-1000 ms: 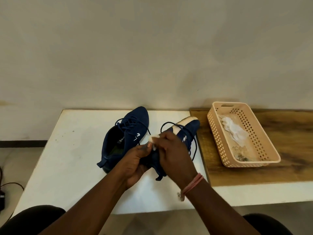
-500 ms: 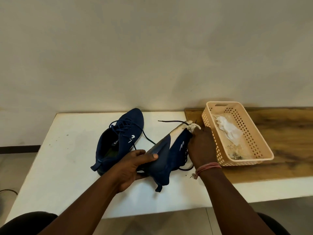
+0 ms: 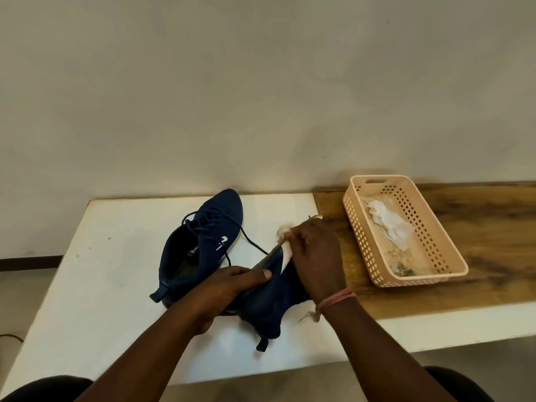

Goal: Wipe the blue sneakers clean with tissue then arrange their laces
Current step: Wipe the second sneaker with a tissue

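1. Held sneaker [image 3: 269,303] sits on the desk [image 3: 95,285], between both hands' fingers [image 3: 293,236].
2. Other sneaker [image 3: 203,245] lies left of them, further back.
3. Basket [image 3: 377,271] right of the fingers, a tissue [image 3: 388,224] in it.

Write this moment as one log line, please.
stage: wiping | left hand: holds tilted blue sneaker | right hand: pinches tissue at sole edge | other sneaker: on table

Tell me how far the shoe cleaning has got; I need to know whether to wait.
Done: can't tell, though a used tissue lies in the basket. In hand: the left hand holds the tilted sneaker while the right hand rubs a tissue wad along its sole edge. Left: the other sneaker sits on the table with laces loose; lace arranging hasn't begun.
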